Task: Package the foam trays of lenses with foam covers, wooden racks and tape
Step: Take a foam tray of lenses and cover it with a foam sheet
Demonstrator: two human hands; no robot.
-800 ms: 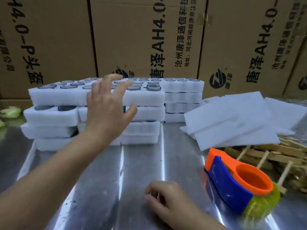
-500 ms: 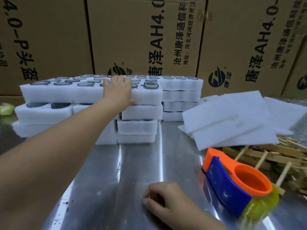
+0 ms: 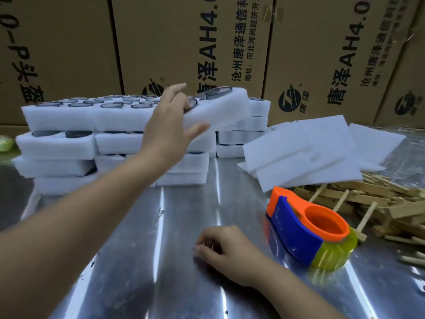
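Observation:
Stacks of white foam trays (image 3: 57, 143) holding dark round lenses stand at the back of the metal table (image 3: 174, 226). My left hand (image 3: 169, 130) grips the top tray (image 3: 220, 107) of the middle stack, fingers over its top and thumb under its front edge; that tray is tilted, its right end raised. My right hand (image 3: 227, 252) rests on the table near me with fingers loosely curled and nothing in it. Flat white foam covers (image 3: 305, 153) lie fanned at the right. Wooden racks (image 3: 377, 203) are heaped beside them. An orange and blue tape dispenser (image 3: 305, 229) with yellowish tape sits in front.
A wall of brown cardboard boxes (image 3: 184, 42) with black print closes off the back. Something green (image 3: 5, 143) lies at the far left edge. Loose wooden sticks (image 3: 411, 259) lie at the right edge of the table.
My left hand reached forward to the top tray of the middle stack, took hold of it and has lifted it so it tilts. My right hand stayed put.

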